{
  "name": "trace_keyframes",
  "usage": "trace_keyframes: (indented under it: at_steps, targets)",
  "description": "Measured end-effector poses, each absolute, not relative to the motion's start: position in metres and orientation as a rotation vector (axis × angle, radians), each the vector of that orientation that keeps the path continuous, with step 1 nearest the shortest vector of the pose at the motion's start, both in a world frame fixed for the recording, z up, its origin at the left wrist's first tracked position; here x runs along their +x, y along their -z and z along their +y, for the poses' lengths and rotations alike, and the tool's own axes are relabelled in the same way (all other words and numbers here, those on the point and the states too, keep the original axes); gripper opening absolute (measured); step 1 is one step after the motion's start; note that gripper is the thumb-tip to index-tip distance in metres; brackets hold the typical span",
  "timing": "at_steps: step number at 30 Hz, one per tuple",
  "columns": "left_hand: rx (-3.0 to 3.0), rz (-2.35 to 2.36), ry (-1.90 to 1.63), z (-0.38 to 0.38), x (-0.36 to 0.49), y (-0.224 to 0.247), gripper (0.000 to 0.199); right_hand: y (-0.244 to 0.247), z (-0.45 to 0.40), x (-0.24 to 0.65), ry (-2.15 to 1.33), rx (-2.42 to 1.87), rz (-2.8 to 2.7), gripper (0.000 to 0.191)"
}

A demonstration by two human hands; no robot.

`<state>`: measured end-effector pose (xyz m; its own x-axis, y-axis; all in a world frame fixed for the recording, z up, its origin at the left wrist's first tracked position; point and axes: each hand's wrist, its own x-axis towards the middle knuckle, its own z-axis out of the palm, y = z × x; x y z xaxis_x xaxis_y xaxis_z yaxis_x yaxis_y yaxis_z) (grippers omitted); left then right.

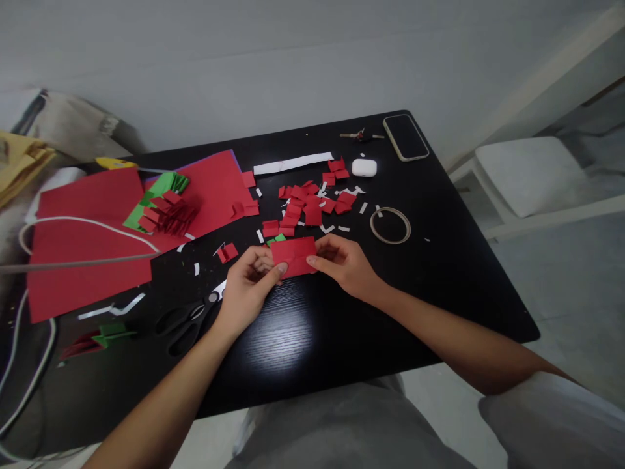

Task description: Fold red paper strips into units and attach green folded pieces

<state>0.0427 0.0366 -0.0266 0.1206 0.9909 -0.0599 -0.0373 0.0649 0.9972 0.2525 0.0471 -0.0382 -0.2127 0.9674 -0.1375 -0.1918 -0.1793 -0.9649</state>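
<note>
Between my two hands is a small red piece of paper (pixel 295 256), held up just over the black table. My left hand (pixel 251 280) pinches its left end with the thumb in front. My right hand (pixel 346 262) grips the right end the same way, thumb on the near face. A pair of black-handled scissors (pixel 194 315) lies beside my left wrist, its blades partly hidden by that hand. Beyond the held paper are many folded red paper pieces (pixel 312 213) in a loose heap, with white paper scraps among them.
Large red sheets (pixel 92 241) cover the table's left side, carrying folded green paper (pixel 155 200) and a red folded bundle (pixel 170 215). White cables (pixel 88 220) cross there. A tape roll (pixel 390 225), white case (pixel 364 167), keys (pixel 361 135) and phone (pixel 406 137) lie right.
</note>
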Motion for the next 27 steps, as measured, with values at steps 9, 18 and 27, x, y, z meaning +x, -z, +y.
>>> trace_keyframes:
  at_steps: [9, 18, 27]
  targets:
    - [1.240, 1.122, -1.150, 0.0334, 0.0436, 0.0305, 0.035, 0.0395, 0.0444, 0.2495, -1.417, -1.046, -1.088, 0.040]
    - [1.246, 1.113, -1.177, 0.0338, 0.0439, 0.0306, 0.035, 0.0414, 0.0454, 0.2508, -1.421, -1.044, -1.105, 0.031]
    - [1.274, 1.089, -1.149, 0.0313, 0.0436, 0.0302, 0.033, 0.0431, 0.0441, 0.2498, -1.634, -0.987, -1.086, 0.040]
